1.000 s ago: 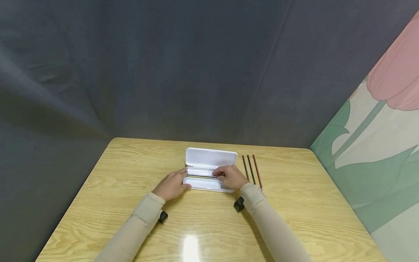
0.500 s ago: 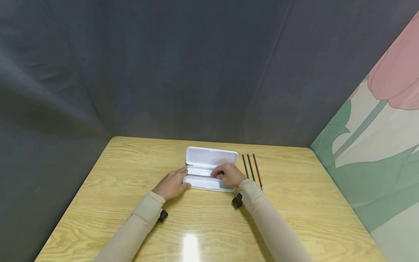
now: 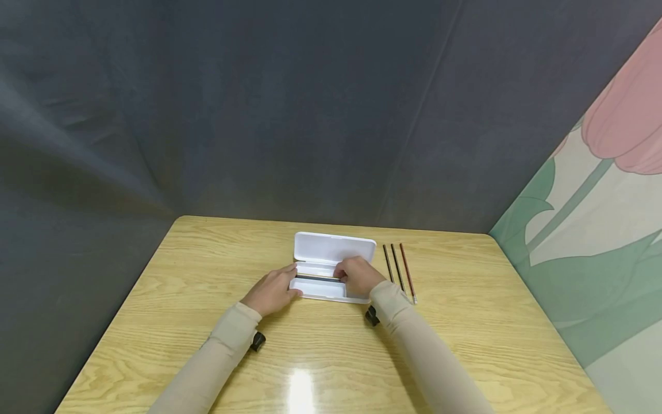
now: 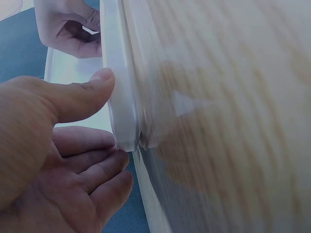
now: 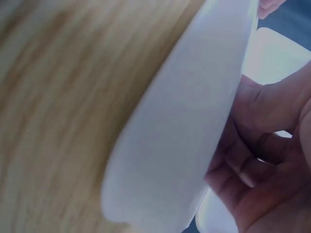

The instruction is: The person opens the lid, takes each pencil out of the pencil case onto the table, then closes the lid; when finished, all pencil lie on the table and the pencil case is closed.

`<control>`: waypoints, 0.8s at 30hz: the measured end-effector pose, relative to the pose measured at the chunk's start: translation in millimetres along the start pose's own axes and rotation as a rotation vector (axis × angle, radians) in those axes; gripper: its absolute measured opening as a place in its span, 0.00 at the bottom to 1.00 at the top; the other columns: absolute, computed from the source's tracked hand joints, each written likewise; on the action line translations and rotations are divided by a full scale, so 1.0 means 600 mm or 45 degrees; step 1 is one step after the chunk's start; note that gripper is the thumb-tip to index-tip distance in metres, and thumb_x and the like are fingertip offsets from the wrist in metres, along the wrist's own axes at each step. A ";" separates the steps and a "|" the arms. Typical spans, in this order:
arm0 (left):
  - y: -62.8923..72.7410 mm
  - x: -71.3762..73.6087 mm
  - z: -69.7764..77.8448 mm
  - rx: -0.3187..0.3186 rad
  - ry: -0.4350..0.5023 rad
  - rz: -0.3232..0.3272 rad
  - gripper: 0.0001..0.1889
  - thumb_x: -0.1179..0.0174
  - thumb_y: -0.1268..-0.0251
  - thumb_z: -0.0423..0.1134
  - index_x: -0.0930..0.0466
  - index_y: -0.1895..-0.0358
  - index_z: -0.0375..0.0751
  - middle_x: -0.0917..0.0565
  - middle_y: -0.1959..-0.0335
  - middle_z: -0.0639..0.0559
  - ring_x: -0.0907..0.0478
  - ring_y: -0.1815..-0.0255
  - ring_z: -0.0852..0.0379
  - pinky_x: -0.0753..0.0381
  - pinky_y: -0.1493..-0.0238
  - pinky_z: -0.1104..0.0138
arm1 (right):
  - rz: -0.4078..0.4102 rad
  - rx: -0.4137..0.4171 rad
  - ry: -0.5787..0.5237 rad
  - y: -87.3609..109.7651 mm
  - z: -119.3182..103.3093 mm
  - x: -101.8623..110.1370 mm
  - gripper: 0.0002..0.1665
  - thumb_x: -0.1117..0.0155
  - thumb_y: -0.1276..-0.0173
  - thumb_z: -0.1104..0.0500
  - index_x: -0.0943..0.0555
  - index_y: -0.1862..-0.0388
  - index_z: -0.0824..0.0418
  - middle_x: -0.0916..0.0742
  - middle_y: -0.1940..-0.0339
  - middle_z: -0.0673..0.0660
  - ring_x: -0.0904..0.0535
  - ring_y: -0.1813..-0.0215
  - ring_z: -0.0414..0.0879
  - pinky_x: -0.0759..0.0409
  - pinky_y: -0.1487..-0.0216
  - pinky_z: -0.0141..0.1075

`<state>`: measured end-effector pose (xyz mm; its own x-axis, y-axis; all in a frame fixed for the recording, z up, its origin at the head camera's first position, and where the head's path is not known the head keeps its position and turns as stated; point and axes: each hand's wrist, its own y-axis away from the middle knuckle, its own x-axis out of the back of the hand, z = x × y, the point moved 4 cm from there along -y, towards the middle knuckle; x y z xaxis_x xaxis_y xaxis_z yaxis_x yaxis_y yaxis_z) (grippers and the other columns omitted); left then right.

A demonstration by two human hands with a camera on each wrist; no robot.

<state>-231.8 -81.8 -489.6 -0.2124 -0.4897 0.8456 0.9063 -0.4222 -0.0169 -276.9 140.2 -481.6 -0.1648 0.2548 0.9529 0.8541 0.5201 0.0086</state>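
Note:
A white pencil case (image 3: 318, 289) lies on the table with its lid standing raised at the back. Around its left end is my left hand (image 3: 271, 292); in the left wrist view the thumb presses the near wall and the fingers meet the end. A dark pencil (image 3: 314, 278) runs lengthwise along the middle of the case. Over its right end, my right hand (image 3: 360, 276) reaches into the case with curled fingers and pinches it. The right wrist view shows those fingers (image 5: 238, 155) behind the near wall, which hides the pencil there.
To the right of the case lie two dark pencils (image 3: 397, 265) and a red pencil (image 3: 408, 270), roughly side by side. A dark curtain (image 3: 331, 115) hangs behind the wooden table (image 3: 207, 247), and a flower-patterned wall covering (image 3: 595, 230) stands at the right.
My right hand has shifted slightly left and turned further over the pencil in the case. The visible band of the pencil looks thicker than half a second ago. My left hand stays in place.

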 end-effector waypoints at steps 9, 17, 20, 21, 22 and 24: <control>0.001 0.000 -0.002 -0.004 0.005 -0.002 0.35 0.36 0.30 0.50 0.32 0.28 0.31 0.36 0.21 0.42 0.34 0.22 0.41 0.30 0.23 0.51 | 0.010 -0.021 -0.008 0.001 -0.005 0.003 0.12 0.34 0.38 0.73 0.14 0.68 0.56 0.12 0.69 0.49 0.20 0.64 0.39 0.15 0.57 0.33; 0.000 0.000 -0.001 -0.011 -0.005 0.000 0.35 0.36 0.30 0.49 0.32 0.28 0.30 0.35 0.21 0.40 0.34 0.23 0.40 0.29 0.23 0.51 | 0.106 -0.074 -0.063 0.010 -0.002 0.004 0.16 0.35 0.38 0.74 0.15 0.70 0.52 0.14 0.71 0.46 0.23 0.67 0.37 0.17 0.62 0.32; 0.001 0.000 -0.001 0.000 0.006 -0.007 0.35 0.36 0.30 0.49 0.33 0.27 0.30 0.36 0.21 0.41 0.34 0.22 0.41 0.30 0.23 0.51 | 0.141 -0.065 -0.055 0.012 -0.003 0.003 0.16 0.35 0.39 0.74 0.16 0.70 0.51 0.14 0.72 0.46 0.23 0.67 0.37 0.18 0.63 0.31; 0.001 0.000 -0.001 0.002 0.012 -0.007 0.35 0.36 0.30 0.49 0.33 0.27 0.30 0.36 0.21 0.41 0.34 0.22 0.41 0.30 0.23 0.51 | 0.152 -0.055 -0.056 0.013 -0.003 0.003 0.16 0.35 0.39 0.74 0.16 0.71 0.52 0.14 0.72 0.46 0.23 0.67 0.36 0.18 0.63 0.31; 0.001 0.000 0.000 0.004 0.019 -0.007 0.35 0.36 0.30 0.49 0.33 0.27 0.30 0.36 0.21 0.41 0.34 0.22 0.40 0.30 0.23 0.51 | 0.163 -0.040 -0.066 0.015 -0.003 0.003 0.16 0.34 0.40 0.74 0.16 0.71 0.52 0.14 0.72 0.46 0.22 0.67 0.36 0.18 0.63 0.31; 0.001 0.000 0.000 0.005 0.023 -0.009 0.36 0.36 0.30 0.49 0.33 0.27 0.31 0.36 0.21 0.42 0.35 0.22 0.41 0.30 0.23 0.51 | 0.181 -0.020 -0.101 0.018 -0.002 0.004 0.15 0.34 0.39 0.74 0.15 0.71 0.54 0.13 0.72 0.47 0.21 0.67 0.36 0.17 0.63 0.30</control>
<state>-231.1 -82.1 -489.7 -0.2254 -0.5007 0.8358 0.9063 -0.4226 -0.0088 -267.6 145.7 -478.6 -0.0796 0.3886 0.9180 0.8790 0.4616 -0.1192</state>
